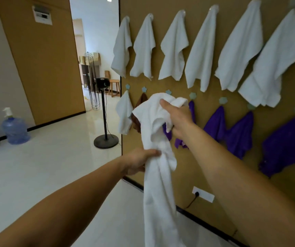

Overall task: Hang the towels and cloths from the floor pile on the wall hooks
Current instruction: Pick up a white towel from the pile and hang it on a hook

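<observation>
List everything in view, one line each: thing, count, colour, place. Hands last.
held towel: one, white, between both hands, near lower hooks
hung towels: six, white, upper hook row
purple cloths: at least four, lower row, right
white cloth: one, lower row, far left
brown cloth: one, lower row, partly behind held towel
flower hooks: seven visible, pale green, lower row
fan: one, black, floor by doorway
water jugs: two, blue, floor, left
socket: one, white, low on wall
left hand: grips held towel's middle
right hand: grips its top
</observation>
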{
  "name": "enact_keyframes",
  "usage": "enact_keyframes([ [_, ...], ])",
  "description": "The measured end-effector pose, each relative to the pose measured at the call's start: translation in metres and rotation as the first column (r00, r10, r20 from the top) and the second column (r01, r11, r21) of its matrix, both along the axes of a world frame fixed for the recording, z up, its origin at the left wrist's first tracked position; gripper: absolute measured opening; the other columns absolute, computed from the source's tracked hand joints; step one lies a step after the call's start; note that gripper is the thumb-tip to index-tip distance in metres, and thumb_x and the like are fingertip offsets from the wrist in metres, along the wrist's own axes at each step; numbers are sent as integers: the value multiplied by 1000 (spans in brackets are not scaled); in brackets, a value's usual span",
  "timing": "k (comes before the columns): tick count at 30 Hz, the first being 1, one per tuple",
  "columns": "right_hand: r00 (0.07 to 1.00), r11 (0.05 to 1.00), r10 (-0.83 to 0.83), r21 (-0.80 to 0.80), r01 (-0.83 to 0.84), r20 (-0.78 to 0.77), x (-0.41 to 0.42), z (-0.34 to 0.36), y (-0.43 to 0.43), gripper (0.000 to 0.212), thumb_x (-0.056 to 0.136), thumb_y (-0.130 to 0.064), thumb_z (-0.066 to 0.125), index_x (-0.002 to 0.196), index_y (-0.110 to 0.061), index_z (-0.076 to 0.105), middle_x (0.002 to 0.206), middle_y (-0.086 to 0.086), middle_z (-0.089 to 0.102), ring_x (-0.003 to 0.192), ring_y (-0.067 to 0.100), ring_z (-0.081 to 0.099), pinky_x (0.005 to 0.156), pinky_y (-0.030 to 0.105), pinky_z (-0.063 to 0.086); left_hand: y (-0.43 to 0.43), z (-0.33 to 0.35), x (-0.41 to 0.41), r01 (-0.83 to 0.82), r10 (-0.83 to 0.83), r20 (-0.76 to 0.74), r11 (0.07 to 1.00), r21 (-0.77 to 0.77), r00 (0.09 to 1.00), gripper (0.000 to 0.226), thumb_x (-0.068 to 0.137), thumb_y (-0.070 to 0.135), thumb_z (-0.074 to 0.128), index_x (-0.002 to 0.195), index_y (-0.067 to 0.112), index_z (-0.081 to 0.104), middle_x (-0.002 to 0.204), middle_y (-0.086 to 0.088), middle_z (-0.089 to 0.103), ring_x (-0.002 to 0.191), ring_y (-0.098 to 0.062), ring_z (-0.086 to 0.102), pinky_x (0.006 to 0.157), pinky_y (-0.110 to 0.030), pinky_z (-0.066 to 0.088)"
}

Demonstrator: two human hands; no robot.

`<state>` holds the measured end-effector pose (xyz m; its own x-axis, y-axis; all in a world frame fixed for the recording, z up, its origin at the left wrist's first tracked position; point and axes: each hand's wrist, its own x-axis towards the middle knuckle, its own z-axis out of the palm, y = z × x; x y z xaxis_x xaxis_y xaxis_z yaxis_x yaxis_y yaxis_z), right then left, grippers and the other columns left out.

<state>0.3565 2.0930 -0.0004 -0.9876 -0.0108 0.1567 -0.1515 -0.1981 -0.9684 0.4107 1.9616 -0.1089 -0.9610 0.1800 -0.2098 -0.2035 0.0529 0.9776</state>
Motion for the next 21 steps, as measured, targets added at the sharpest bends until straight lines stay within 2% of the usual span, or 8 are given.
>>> enact_keyframes([
  [3, 992, 988, 123, 95, -120, -18, 1, -16, 53, 63, 67, -49, 82, 118, -16, 63, 112, 3, 70, 102, 21, 68, 92, 43, 55, 40, 29, -16, 5, 1, -31, 977, 211, 1000, 40, 90, 27, 62, 127, 16, 54, 120, -11, 67, 110, -30, 63, 98, -50, 48],
  [5, 967, 952, 229, 180, -247, 113, 0, -38, 93, 77, 61, -61, 81, 120, -14, 63, 111, 6, 72, 100, 23, 70, 86, 39, 56, 63, 46, -28, -19, 31, -30, 941, 339, 999, 42, 89, 23, 63, 128, 13, 55, 121, -14, 66, 111, -32, 63, 100, -50, 47],
  [7, 937, 914, 250, 260, -311, 242, -3, -58, 130, 63, 70, -60, 74, 111, -13, 68, 102, 4, 75, 93, 21, 72, 74, 32, 56, 88, 59, -39, 1, 4, -14, 927, 376, 1000, 37, 87, 21, 63, 122, 7, 62, 118, -17, 67, 109, -33, 64, 99, -47, 47],
  [11, 958, 939, 165, 260, -226, 235, -16, -76, 190, 27, 89, -33, 67, 98, -8, 72, 103, 12, 74, 94, 24, 71, 87, 37, 55, 135, 62, -59, 62, -67, 22, 977, 202, 997, 36, 86, 9, 64, 121, 2, 59, 115, -17, 68, 107, -31, 65, 96, -43, 50],
  [12, 969, 948, 135, 259, -188, 209, -17, -75, 203, 23, 91, -29, 65, 95, -7, 71, 105, 16, 73, 90, 23, 69, 83, 34, 54, 146, 60, -65, 47, -50, 18, 987, 155, 999, 39, 85, 6, 63, 123, 1, 56, 116, -17, 68, 108, -31, 65, 95, -43, 50],
  [15, 988, 966, -6, 257, -34, 153, -20, -70, 241, 32, 95, -24, 60, 98, 7, 68, 110, 28, 67, 85, 21, 61, 73, 30, 46, 172, 53, -79, -68, 68, 30, 998, 13, 997, 57, 84, 8, 68, 135, 3, 43, 125, -18, 58, 112, -34, 59, 96, -48, 49],
  [18, 977, 979, -147, 161, 122, 155, -23, -58, 278, 33, 95, -27, 60, 100, 5, 66, 110, 24, 67, 91, 24, 62, 80, 35, 48, 189, 48, -90, -56, 74, 107, 986, -158, 991, 63, 81, 21, 73, 134, 9, 41, 124, -18, 57, 108, -36, 59, 89, -52, 52],
  [21, 947, 965, -261, 77, 251, 185, -29, -49, 318, 37, 95, -32, 59, 112, 0, 64, 110, 17, 67, 102, 30, 64, 94, 42, 50, 196, 43, -98, -28, 65, 170, 977, -213, 983, 65, 79, 25, 76, 131, 9, 40, 124, -17, 57, 108, -37, 59, 88, -55, 51],
])
